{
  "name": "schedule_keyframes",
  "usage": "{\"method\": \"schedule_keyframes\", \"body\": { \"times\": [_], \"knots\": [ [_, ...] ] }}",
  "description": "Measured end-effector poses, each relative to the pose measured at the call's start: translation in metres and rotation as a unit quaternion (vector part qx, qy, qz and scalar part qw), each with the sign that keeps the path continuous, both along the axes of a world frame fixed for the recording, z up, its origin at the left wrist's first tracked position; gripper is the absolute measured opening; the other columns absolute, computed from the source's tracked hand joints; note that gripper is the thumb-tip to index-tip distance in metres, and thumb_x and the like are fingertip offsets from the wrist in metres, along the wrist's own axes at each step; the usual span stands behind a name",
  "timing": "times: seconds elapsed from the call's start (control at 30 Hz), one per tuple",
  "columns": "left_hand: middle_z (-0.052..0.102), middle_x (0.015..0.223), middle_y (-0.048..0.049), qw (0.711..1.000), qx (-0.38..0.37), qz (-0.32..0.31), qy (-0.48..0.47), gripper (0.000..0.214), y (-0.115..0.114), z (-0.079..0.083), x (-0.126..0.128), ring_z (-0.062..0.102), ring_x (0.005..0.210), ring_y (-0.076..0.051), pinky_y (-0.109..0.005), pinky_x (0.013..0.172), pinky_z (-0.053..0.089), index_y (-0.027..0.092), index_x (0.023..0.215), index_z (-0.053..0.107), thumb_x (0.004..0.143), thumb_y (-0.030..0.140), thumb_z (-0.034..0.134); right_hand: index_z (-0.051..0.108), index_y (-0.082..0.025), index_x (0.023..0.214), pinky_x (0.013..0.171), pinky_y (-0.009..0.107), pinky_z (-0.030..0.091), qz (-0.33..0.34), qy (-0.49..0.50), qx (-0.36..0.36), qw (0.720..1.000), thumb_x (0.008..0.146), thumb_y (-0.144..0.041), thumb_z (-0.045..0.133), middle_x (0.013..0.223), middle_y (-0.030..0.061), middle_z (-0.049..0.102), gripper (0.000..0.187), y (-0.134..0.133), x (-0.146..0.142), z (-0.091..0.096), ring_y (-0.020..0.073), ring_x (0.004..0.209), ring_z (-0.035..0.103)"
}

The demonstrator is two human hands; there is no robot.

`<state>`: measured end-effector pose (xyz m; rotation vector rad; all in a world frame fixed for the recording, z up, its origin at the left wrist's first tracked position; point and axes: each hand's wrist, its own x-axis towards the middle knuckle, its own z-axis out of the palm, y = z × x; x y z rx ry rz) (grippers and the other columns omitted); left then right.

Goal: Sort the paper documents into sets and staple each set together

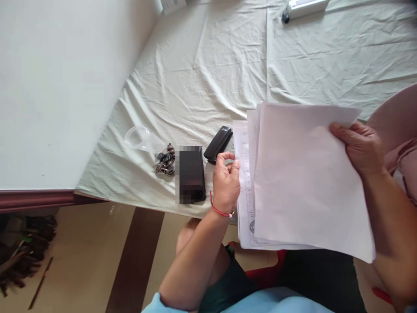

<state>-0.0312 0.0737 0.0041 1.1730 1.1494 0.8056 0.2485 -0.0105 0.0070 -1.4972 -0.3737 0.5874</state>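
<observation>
A stack of white papers (309, 182) is held up over the front edge of the table, its sheets fanned out at the left side. Printed text and a round stamp show on the lower sheets (243, 174); the top sheet looks blank. My right hand (361, 145) grips the stack at its upper right, thumb on top. With thumb and forefinger, my left hand (227, 180) pinches the left edge of the lower sheets. Just beyond the left hand lies a black stapler (217, 144). A dark rectangular case (192, 174), partly blurred out, rests left of that hand.
A bunch of keys (166, 163) and a clear plastic cup (140, 138) lie farther left on the wrinkled tablecloth (208, 74). A white bar-shaped object (306, 8) is at the far edge. A pink chair (397, 108) stands at the right, a white wall (65, 87) at the left.
</observation>
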Motion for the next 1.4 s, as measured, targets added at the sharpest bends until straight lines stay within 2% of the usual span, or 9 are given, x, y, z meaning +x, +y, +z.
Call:
{"method": "schedule_keyframes", "body": {
  "times": [0.13,0.27,0.4,0.53,0.6,0.8,1.0,1.2,1.4],
  "knots": [
    [0.049,0.060,0.0086,1.000,0.004,0.013,0.024,0.023,0.001,0.002,0.000,0.036,0.049,-0.010,-0.026,0.051,0.026,0.026,0.113,0.050,0.096,0.029,0.064,0.086,-0.028,0.085,0.062,0.024,0.054,0.021,0.031,-0.015,0.999,0.041,-0.048,0.102,0.082,0.0002,0.077,0.052,-0.001,-0.005,0.005,0.0120,0.069,0.065],
    [0.050,0.063,0.0075,1.000,0.016,0.007,0.022,0.020,0.001,0.005,0.001,0.038,0.050,-0.010,-0.026,0.053,0.029,0.026,0.111,0.052,0.096,0.029,0.064,0.086,-0.027,0.087,0.062,0.024,0.055,0.023,0.038,-0.018,0.999,0.040,-0.047,0.103,0.079,0.0004,0.077,0.054,-0.001,-0.005,0.001,0.0120,0.069,0.065],
    [0.050,0.067,0.0079,1.000,0.012,0.019,-0.013,0.030,0.001,0.005,0.003,0.046,0.057,-0.010,-0.024,0.060,0.037,0.027,0.115,0.056,0.089,0.023,0.071,0.086,-0.027,0.084,0.061,0.022,0.054,0.004,0.048,-0.023,0.999,0.039,-0.044,0.103,0.082,-0.0007,0.078,0.051,0.002,-0.003,-0.004,0.0098,0.066,0.063],
    [0.059,0.070,0.0040,1.000,0.017,-0.011,-0.007,0.008,0.003,0.000,0.004,0.052,0.064,-0.010,-0.023,0.064,0.041,0.021,0.090,0.068,0.084,0.016,0.069,0.085,-0.026,0.083,0.062,0.021,0.053,-0.009,0.052,-0.027,0.998,0.044,-0.038,0.101,0.087,0.0002,0.079,0.044,0.003,-0.003,-0.002,0.0089,0.066,0.063],
    [0.065,0.073,0.0014,1.000,0.013,-0.007,0.000,0.007,0.005,-0.001,0.004,0.056,0.069,-0.011,-0.024,0.068,0.044,0.019,0.079,0.069,0.083,0.014,0.066,0.085,-0.025,0.084,0.061,0.023,0.054,-0.006,0.053,-0.028,0.998,0.047,-0.036,0.100,0.089,0.0016,0.079,0.041,0.003,-0.003,-0.002,0.0099,0.067,0.064],
    [0.075,0.093,-0.0028,0.999,-0.020,0.015,-0.027,0.011,0.006,0.001,0.004,0.066,0.087,-0.014,-0.026,0.084,0.049,0.018,0.093,0.073,0.085,0.015,0.067,0.086,-0.025,0.087,0.060,0.025,0.055,0.022,0.047,-0.019,0.999,0.045,-0.040,0.101,0.082,0.0023,0.078,0.046,0.002,-0.006,-0.004,0.0133,0.067,0.066],
    [0.071,0.086,-0.0020,0.998,-0.045,0.012,-0.052,0.021,0.005,0.004,0.006,0.062,0.083,-0.015,-0.027,0.080,0.048,0.018,0.090,0.071,0.090,0.039,0.072,0.086,-0.023,0.086,0.063,0.024,0.056,0.024,0.053,-0.020,0.998,0.043,-0.041,0.103,0.080,0.0026,0.078,0.050,0.003,-0.009,-0.002,0.0120,0.066,0.065],
    [0.068,0.080,-0.0007,0.999,-0.038,-0.005,-0.029,0.008,0.006,0.005,0.008,0.059,0.076,-0.012,-0.024,0.073,0.046,0.016,0.087,0.066,0.086,0.020,0.072,0.086,-0.022,0.083,0.059,0.019,0.056,0.014,0.075,-0.025,0.997,0.027,-0.048,0.105,0.073,0.0017,0.076,0.065,0.006,-0.012,0.000,0.0110,0.063,0.066],
    [0.060,0.080,0.0015,1.000,-0.017,-0.007,-0.016,0.005,0.007,-0.001,0.006,0.056,0.074,-0.012,-0.024,0.071,0.045,0.019,0.091,0.059,0.095,0.018,0.061,0.086,-0.024,0.089,0.056,0.018,0.055,0.035,0.037,0.003,0.999,0.041,-0.050,0.104,0.079,-0.0008,0.078,0.057,0.004,-0.018,-0.004,0.0088,0.061,0.066]
  ]
}}
